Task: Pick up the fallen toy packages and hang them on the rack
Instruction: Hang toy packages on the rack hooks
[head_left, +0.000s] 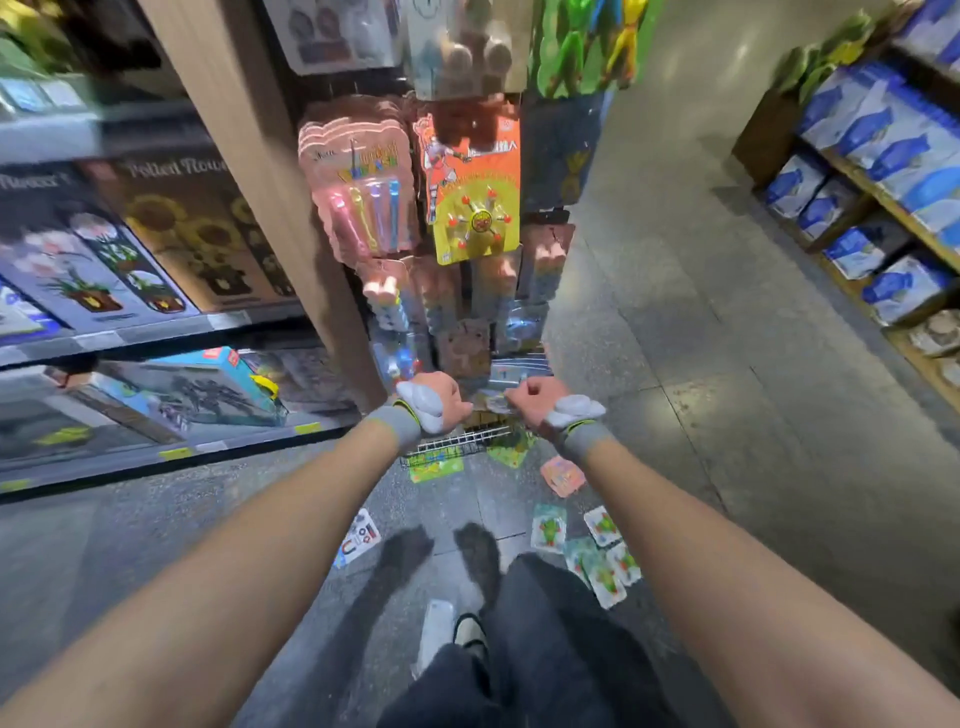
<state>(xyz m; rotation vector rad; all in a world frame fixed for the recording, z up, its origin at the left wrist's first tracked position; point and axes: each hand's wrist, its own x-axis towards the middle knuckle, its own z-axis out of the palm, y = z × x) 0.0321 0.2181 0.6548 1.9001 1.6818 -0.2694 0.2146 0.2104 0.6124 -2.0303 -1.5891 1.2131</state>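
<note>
Both my arms reach forward to the low part of the wire rack (457, 441). My left hand (441, 397) and my right hand (535, 397) have curled fingers and together hold a clear toy package (491, 400) between them, close to the rack's bottom row. Hanging packages fill the rack above, among them a pink pen set (363, 202) and an orange card (475, 192). On the floor lie fallen packages: several green-toy ones (602, 561), a pink one (562, 475), a magnet set (358, 538) and a yellow-green one (435, 466).
A wooden post (249, 156) stands left of the rack, with shelves of boxed toys (156, 239) beyond it. Shelves of blue-and-white packs (878, 171) line the right side of the aisle. My legs and a shoe (470, 631) are below, near a white object (435, 629) on the floor.
</note>
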